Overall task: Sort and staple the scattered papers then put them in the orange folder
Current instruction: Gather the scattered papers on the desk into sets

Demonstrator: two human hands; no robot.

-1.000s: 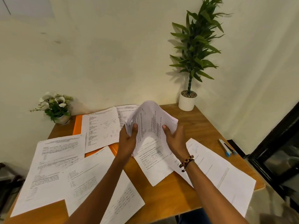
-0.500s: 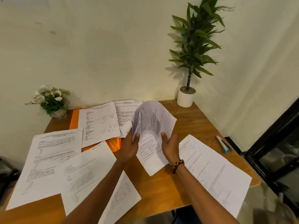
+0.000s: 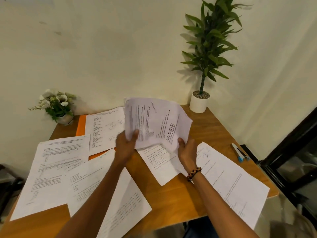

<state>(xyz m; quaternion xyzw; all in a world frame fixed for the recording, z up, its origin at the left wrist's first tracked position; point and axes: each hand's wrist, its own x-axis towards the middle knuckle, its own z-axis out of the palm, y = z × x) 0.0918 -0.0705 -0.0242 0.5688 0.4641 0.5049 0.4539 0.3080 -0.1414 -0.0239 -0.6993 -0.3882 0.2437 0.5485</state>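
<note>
Head view, hands: both bare hands hold a curled bundle of white printed sheets (image 3: pixel 156 122) raised above the middle of the brown wooden table (image 3: pixel 173 198).
Left hand (image 3: pixel 126 146): fingers closed on the bundle's lower left edge, thumb pressed on the front sheet.
Right hand (image 3: pixel 187 151): fingers closed on the bundle's lower right corner; a beaded brown and yellow bracelet (image 3: pixel 193 173) circles the wrist.
Loose papers: a white printed page (image 3: pixel 159 164) lies flat just below the bundle; a long white sheet (image 3: pixel 235 186) lies right of it, reaching the table's near edge; three more white pages (image 3: pixel 56 174) overlap on the left half.
Orange folder (image 3: pixel 80 125): flat at the far left of the table, mostly covered by a white page (image 3: pixel 104 129).
Stapler: a slim grey and blue stapler (image 3: pixel 239 152) lies near the right edge, well apart from the hands.
Plants: a small white-flowered pot (image 3: pixel 57 105) at the far left corner; a tall green plant in a white pot (image 3: pixel 199 102) at the far right corner.
</note>
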